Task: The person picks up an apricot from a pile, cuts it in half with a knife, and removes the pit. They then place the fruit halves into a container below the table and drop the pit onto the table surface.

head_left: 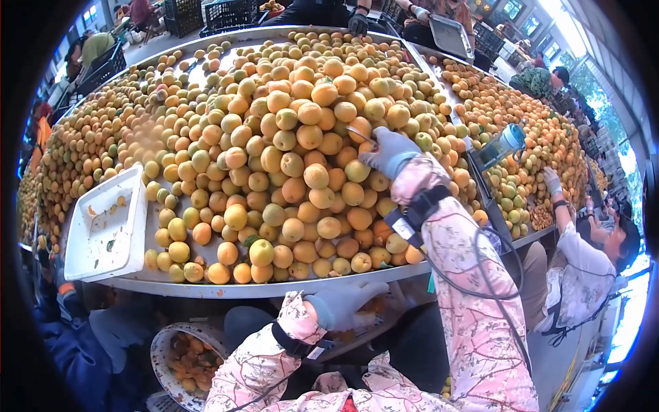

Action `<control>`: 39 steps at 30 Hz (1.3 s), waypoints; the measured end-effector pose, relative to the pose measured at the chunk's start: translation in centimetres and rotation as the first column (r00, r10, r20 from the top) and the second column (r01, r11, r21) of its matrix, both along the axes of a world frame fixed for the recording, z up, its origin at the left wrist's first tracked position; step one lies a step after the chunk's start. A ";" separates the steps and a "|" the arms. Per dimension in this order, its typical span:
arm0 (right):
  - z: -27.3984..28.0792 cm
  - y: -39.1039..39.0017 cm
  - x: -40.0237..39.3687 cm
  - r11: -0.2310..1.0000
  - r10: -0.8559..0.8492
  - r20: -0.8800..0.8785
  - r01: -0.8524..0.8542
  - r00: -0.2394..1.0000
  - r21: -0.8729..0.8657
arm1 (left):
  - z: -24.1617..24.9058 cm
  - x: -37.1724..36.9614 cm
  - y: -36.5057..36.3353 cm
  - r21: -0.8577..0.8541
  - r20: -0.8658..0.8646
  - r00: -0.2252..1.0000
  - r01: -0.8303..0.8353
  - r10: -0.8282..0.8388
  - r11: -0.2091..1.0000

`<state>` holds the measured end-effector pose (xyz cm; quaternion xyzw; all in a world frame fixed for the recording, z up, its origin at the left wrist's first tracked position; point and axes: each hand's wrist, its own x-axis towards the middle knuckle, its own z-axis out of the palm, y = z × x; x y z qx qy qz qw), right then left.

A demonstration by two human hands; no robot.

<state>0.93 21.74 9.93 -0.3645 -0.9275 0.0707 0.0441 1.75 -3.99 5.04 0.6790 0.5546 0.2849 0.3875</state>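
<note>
A large heap of apricots [316,175], orange to greenish yellow, covers the metal table [226,287]. My right hand [392,150], in a grey glove, reaches into the heap's upper right side. A thin curved metal tool [360,132] sticks out from its closed fingers and lies against an apricot; its handle is hidden in the hand. My left hand [347,305], also gloved, is below the table's front edge with its fingers stretched out. Orange fruit pieces [375,306] show just beyond those fingers, partly hidden.
A white tray [141,223] with scraps stands at the table's left front. Below it is a bucket [161,357] of apricot pieces. A clear bottle [500,145] lies by the divider at right. Co-workers sit around the table, one [587,264] at right. A cable hangs from my right wrist.
</note>
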 end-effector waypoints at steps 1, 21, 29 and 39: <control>0.1 0.0 -0.6 1.000 0.002 -0.001 -0.002 1.000 0.003 | 2.3 -0.7 0.2 -0.205 0.099 0.994 -0.018 0.039 0.979; -3.6 -13.3 11.7 0.247 -0.472 -0.276 -0.175 0.838 -0.953 | -3.1 -2.1 0.7 -0.308 0.836 0.281 -0.470 0.471 0.827; -4.5 -15.0 15.3 0.595 -0.263 -0.623 -0.384 0.737 -0.706 | -2.7 -2.6 1.3 -0.297 0.949 0.016 -0.304 0.316 0.905; -4.5 -13.8 15.8 0.651 0.022 -0.645 -0.501 0.764 -0.570 | -3.4 -2.2 2.0 -0.295 0.919 0.172 -0.293 0.354 0.909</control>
